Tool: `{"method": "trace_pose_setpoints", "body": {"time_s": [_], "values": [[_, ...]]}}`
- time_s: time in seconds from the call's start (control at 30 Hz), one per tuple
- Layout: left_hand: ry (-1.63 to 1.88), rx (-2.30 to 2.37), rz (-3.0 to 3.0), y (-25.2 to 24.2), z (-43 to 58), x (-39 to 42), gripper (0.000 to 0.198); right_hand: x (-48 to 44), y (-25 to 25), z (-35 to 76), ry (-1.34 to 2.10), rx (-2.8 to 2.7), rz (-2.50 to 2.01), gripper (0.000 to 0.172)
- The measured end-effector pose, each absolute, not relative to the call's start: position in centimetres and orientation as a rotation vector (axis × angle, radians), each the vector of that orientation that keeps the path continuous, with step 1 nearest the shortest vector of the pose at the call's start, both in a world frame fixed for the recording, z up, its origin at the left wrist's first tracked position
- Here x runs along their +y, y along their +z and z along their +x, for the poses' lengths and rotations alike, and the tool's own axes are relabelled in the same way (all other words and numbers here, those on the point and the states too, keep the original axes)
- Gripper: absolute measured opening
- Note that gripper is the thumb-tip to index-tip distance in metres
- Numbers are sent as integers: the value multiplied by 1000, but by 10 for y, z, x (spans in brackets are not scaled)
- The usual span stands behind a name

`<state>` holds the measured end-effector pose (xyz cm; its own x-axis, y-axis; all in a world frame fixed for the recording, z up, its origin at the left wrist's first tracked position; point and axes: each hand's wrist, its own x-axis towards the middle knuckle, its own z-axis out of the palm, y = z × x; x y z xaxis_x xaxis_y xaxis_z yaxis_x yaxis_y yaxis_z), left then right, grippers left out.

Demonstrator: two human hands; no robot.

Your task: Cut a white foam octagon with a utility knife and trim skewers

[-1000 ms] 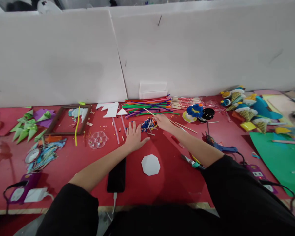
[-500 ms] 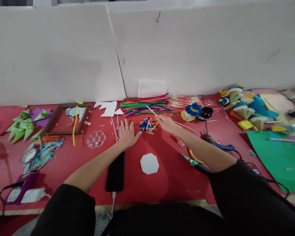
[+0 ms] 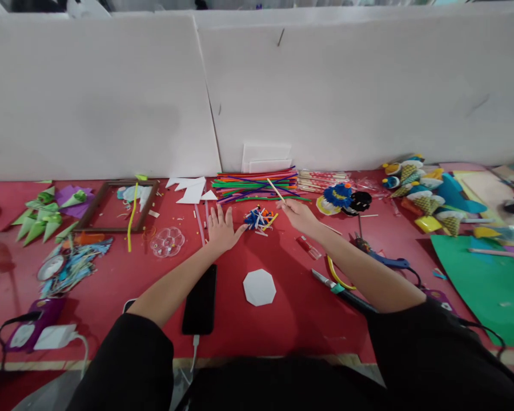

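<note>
My left hand lies with spread fingers on the red table, left of a small pile of cut pipe cleaner pieces in blue, white, orange and yellow. My right hand, to the right of that pile, is closed around a thin pale wooden stick, which points up and left towards the long colored pipe cleaners. A white octagonal piece lies flat nearer to me, between my forearms. White pointed paper shapes are just beyond my left hand.
A black phone lies beneath my left forearm. By my right forearm are a cutter, a yellow ring and a blue glue gun. A brown frame and clear flower-shaped tray are left; green paper is right.
My right hand has shifted slightly right with the stick, which now points more steeply away from me. My left hand stays spread in nearly the same place. The view has tilted a little.
</note>
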<state>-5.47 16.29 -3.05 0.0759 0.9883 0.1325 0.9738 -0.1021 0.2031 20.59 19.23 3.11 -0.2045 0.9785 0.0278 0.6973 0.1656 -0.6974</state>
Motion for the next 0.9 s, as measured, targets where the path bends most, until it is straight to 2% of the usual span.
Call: {"method": "trace_pose_setpoints", "body": {"time_s": [0.33,0.5,0.6,0.73,0.9], "values": [[398,1639,2485,-22,-53,163,65,195,35,196,765,-1960,-1569,30],[445,1792,2404,-27,-56,169,69,195,35,201,768,-1973,-1611,30],[447,1735,2420,-30,-53,173,69,198,28,204,794,-1969,-1710,22],[465,1590,2481,-30,-43,179,61,203,17,200,843,-1958,-1850,34],[562,1728,2426,-34,-36,186,64,209,12,185,867,-1968,-1871,34]]}}
